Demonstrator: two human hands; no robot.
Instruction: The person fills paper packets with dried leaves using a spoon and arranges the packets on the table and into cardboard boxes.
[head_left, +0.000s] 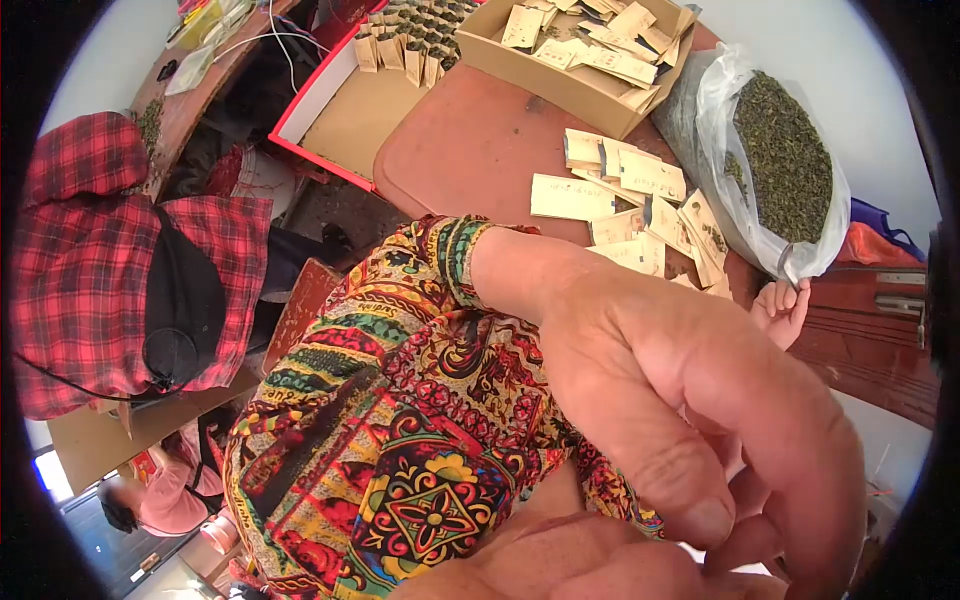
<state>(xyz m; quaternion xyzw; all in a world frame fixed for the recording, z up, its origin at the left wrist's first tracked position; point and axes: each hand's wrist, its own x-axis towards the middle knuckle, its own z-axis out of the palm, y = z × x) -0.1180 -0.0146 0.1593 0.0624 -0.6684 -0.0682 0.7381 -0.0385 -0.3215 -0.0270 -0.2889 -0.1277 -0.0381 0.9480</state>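
Observation:
Very close to the camera, my left hand (690, 370) reaches from a patterned sleeve (450, 255), its thumb and fingers curled round. What they hold, if anything, is hidden. My right hand (590, 567) is cut off at the bottom edge, close to the left fingertips; its fingers cannot be told apart clearly. Beyond my left hand, printed paper packets (655, 175) lie loosely on the reddish-brown table (450, 140). Another hand (783, 308), apparently a co-worker's, is at the lower rim of a clear plastic bag (690, 120) of dried dark-green leaves (785, 160), by a metallic object.
An open cardboard box (540, 75) holds more packets. Beside it, a red-edged box (330, 125) contains packets standing in rows. A person in a red checked shirt (75, 290) is at the left; another in pink (170, 495) is lower left.

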